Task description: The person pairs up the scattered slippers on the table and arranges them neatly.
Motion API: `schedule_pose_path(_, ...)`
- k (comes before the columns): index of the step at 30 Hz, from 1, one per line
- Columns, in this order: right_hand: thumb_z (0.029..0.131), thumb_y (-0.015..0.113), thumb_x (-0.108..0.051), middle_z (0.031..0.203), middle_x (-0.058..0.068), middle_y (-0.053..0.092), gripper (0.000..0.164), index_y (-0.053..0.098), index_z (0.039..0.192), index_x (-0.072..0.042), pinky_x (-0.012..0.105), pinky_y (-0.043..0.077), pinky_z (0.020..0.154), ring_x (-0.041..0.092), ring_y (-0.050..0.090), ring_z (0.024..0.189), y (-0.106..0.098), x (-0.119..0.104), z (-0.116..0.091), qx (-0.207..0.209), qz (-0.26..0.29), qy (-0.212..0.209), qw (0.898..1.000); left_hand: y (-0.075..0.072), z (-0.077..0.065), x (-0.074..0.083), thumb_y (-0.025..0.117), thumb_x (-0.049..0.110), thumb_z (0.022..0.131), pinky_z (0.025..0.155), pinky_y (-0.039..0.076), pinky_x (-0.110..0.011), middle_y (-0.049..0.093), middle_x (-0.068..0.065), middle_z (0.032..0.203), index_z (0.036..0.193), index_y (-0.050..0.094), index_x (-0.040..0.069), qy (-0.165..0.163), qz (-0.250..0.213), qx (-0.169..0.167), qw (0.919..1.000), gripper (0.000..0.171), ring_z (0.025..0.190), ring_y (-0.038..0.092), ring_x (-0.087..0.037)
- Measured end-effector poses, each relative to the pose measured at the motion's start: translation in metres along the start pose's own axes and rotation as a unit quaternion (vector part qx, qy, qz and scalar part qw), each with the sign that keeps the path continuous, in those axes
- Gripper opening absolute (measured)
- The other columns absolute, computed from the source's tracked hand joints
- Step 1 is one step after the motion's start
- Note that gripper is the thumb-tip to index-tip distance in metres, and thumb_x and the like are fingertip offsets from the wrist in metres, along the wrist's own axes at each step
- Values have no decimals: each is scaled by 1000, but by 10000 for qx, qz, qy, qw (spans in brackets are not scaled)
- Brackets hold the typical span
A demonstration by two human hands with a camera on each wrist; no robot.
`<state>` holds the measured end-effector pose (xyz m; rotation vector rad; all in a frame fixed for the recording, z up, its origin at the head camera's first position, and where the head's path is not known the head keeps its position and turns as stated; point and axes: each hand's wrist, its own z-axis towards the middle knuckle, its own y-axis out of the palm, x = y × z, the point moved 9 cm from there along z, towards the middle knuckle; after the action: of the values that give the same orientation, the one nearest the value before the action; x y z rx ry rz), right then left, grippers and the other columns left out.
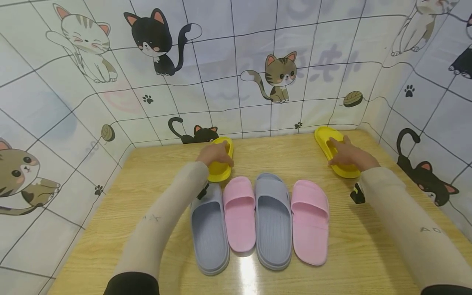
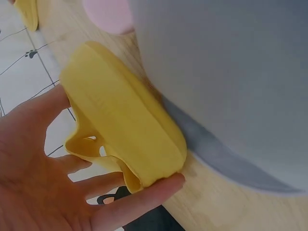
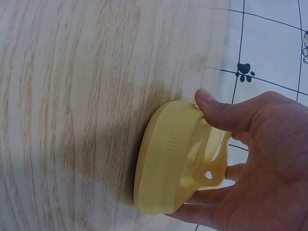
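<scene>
Head view | table (image 1: 273, 155) far edge: left hand (image 1: 217, 155) pinches yellow slipper 1 (image 1: 218, 174), right hand (image 1: 349, 155) yellow slipper 2 (image 1: 346, 171) | tight gap: 1 may bump grey slipper (image 1: 210, 233)

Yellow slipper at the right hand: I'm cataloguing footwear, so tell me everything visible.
The yellow slipper looks like foam or plastic: thick sole ridged along its side, upper pierced by a hole. It lies angled, sole down, at the wood-grain tabletop's far right, near the back wall. The right hand grips it.
</scene>
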<state>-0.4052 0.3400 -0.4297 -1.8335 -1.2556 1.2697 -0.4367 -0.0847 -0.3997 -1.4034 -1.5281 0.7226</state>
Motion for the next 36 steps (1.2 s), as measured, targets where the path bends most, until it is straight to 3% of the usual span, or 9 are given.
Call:
schedule_pose_path(8, 99, 65, -27, 158, 42, -29, 98, -6, 164, -7, 84, 14, 112, 75, 4, 141, 0, 1, 1, 23, -52, -51, 10000, -1, -1, 8, 73, 46, 89, 126, 28, -54, 27, -15, 170, 167, 16, 21, 7, -52, -133, 9999, 100, 154, 29, -40)
schedule_pose_path(18, 98, 65, -26, 157, 43, -27, 98, -5, 164, -6, 84, 17, 111, 76, 8, 139, -1, -1, 0, 49, -142, -83, 9999, -2, -1, 11, 74, 45, 89, 126, 30, -54, 23, -14, 172, 167, 13, 24, -275, -269, -395, 9985, 102, 155, 28, -38)
schedule_pose_path(36, 100, 64, -26, 157, 41, -30, 97, -7, 164, -8, 83, 18, 112, 76, 8, 140, 0, -3, -5, -10, -40, -3, 10000, 2, 5, 19, 77, 43, 88, 125, 31, -56, 25, -13, 171, 167, 17, 27, -386, -641, -333, 9966, 100, 152, 30, -38)
